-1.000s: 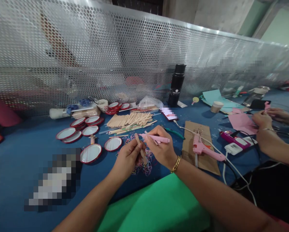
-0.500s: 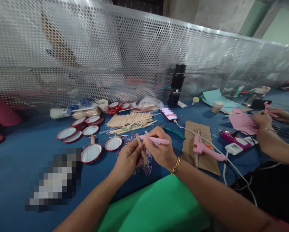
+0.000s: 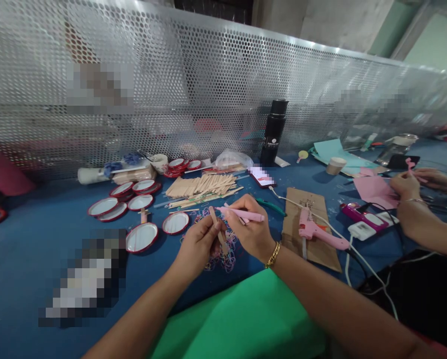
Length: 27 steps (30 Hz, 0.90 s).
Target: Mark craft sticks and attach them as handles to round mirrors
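Pinching hands: left hand [image 3: 196, 245] on a wooden stick [image 3: 212, 215], right hand [image 3: 252, 233] on a pink tool [image 3: 247, 215], its tip indistinct.

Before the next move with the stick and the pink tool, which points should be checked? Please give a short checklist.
1. Left hand holds the wooden stick between its fingers: ok.
2. Right hand grips the pink tool: ok.
3. Tool tip meets the stick: cannot tell.
4. Glue gun lies on the cardboard, apart from both hands: ok.
5. Table under the hands is free: not ok, rubber bands lie there.
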### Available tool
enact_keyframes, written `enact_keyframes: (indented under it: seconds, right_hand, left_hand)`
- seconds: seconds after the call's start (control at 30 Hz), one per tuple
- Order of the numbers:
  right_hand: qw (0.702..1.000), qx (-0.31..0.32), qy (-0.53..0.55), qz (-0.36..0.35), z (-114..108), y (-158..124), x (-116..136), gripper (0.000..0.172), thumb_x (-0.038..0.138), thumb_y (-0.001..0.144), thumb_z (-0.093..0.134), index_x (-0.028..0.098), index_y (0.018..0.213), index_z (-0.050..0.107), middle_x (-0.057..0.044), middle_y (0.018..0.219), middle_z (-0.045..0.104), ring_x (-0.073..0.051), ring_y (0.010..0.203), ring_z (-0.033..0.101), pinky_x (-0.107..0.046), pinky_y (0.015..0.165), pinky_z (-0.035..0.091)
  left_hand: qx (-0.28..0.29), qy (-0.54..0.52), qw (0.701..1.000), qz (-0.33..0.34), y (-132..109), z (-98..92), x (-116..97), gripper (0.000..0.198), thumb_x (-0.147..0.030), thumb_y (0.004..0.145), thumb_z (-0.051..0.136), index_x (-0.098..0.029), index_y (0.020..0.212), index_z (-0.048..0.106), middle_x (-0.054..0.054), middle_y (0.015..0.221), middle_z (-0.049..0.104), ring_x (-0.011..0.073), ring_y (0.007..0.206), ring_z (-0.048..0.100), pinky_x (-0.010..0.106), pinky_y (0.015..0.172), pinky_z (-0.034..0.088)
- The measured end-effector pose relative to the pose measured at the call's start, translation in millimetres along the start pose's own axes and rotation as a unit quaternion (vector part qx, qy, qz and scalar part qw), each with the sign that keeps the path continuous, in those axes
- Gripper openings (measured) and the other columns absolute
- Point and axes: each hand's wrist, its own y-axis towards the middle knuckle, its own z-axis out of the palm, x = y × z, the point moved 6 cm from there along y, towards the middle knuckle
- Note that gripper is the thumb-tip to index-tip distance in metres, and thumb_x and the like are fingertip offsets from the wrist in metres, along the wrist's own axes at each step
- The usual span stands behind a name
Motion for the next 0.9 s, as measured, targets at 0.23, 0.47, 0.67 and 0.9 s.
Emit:
enact_keyframes:
  seconds: [0.23,0.47,0.67,0.9]
  right_hand:
    - [1.000,0.018,-0.001,-0.003,2.7,-0.7,-0.4,0.011,0.024,0.090,0.063,0.023,0.079,0.059,0.002,0.072,0.064,-0.014,0.065,0.061,-0.026,0.061,0.048]
    - [1.000,0.016,0.006,-0.005,2.1,-0.4,0.7,0.012,0.024,0.090,0.063,0.023,0.079,0.058,0.002,0.072,0.063,-0.014,0.065,0.061,-0.026,0.061,0.048]
    - [1.000,0.006,0.004,0.002,0.8,-0.1,0.0,0.013,0.023,0.089,0.063,0.023,0.077,0.058,0.002,0.072,0.063,-0.013,0.065,0.061,-0.026,0.061,0.048]
    - [1.000,0.023,0.005,-0.001,3.2,-0.4,0.5,0.012,0.025,0.090,0.063,0.023,0.078,0.058,0.002,0.071,0.063,-0.014,0.065,0.061,-0.026,0.061,0.048]
  left_hand:
    - [0.003,-0.015,1.000,0.004,-0.2,0.9,-3.0,0.049,-0.067,0.081,0.066,-0.019,0.081,0.058,-0.007,0.055,0.051,0.0091,0.044,0.044,0.022,0.041,0.033]
    - [0.004,-0.005,1.000,0.005,-0.2,0.2,-2.9,0.049,-0.068,0.083,0.064,-0.019,0.080,0.058,-0.006,0.055,0.054,0.0095,0.044,0.045,0.022,0.042,0.034]
    - [-0.003,0.008,1.000,0.004,-0.9,-0.1,-4.5,0.048,-0.067,0.083,0.063,-0.020,0.078,0.056,-0.005,0.055,0.054,0.0099,0.045,0.046,0.022,0.043,0.035]
    - [0.001,0.000,1.000,0.006,0.1,0.7,-2.8,0.049,-0.068,0.082,0.064,-0.020,0.080,0.057,-0.006,0.055,0.053,0.0101,0.044,0.045,0.023,0.042,0.034]
